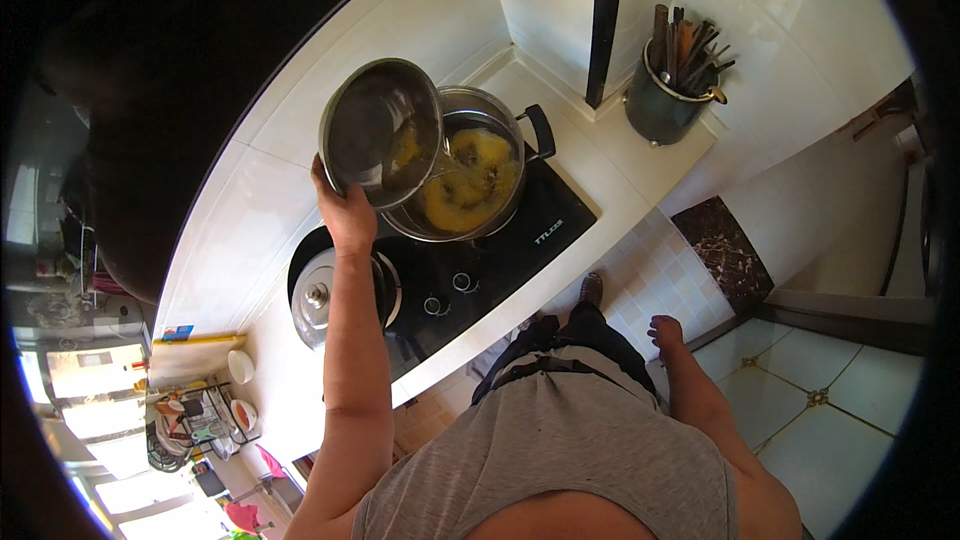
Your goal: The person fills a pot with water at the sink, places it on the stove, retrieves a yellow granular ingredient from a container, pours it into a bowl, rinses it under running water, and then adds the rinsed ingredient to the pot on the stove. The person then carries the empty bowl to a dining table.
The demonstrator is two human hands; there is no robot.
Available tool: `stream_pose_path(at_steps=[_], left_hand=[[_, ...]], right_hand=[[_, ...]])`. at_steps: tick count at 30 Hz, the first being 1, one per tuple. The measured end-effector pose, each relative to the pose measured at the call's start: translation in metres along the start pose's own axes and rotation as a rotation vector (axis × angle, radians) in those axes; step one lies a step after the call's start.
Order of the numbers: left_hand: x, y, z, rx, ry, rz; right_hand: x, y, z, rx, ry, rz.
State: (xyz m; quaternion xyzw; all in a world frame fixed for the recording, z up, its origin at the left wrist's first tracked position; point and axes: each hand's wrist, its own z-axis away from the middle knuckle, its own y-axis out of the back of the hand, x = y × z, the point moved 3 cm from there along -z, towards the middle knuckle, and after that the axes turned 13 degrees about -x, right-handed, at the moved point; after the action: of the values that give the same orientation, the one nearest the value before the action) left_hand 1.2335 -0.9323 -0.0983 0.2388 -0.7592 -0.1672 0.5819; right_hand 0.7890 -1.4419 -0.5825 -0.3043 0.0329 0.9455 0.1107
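My left hand [345, 214] grips the rim of a round metal bowl or lid [360, 127], tilted with its hollow side towards me. A yellow patch shows inside it; I cannot tell whether that is food or a reflection. Its lower right edge overlaps a steel pot [506, 221] on the black gas hob [450, 330]. Bubbly yellow food in liquid [469, 184] lies in the pot, and one black handle [538, 133] sticks out on the right. Away from the hob, my right hand [666, 334] hangs low beside my body, holding nothing, fingers loosely curled and apart.
Below my left forearm a lidded pot [311, 296] sits on the other burner. A dark green utensil crock [664, 109] stands at the counter's far corner, near a black upright post [606, 22]. A dish rack [202, 420] with crockery is at lower left. The range hood overhangs the left.
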Motion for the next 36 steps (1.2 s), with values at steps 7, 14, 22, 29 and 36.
stream_pose_path(at_steps=[7,14,22,29,36], left_hand=[[0.054,0.017,0.007,0.008,-0.313,-0.219],[0.084,0.020,0.025,0.031,-0.637,-0.536],[0.047,-0.006,0.025,-0.004,-0.365,-0.435],[-0.013,-0.028,0.007,-0.099,0.054,-0.282],[-0.042,-0.071,0.007,-0.232,0.190,-0.479]], right_hand=[[-0.025,-0.025,0.011,-0.004,-0.049,-0.169],[-0.030,-0.023,0.015,0.029,-0.039,-0.183],[-0.044,-0.041,0.006,0.008,0.024,-0.114],[-0.091,-0.065,0.013,0.038,0.042,-0.054],[-0.086,-0.055,0.016,0.059,0.027,-0.066]])
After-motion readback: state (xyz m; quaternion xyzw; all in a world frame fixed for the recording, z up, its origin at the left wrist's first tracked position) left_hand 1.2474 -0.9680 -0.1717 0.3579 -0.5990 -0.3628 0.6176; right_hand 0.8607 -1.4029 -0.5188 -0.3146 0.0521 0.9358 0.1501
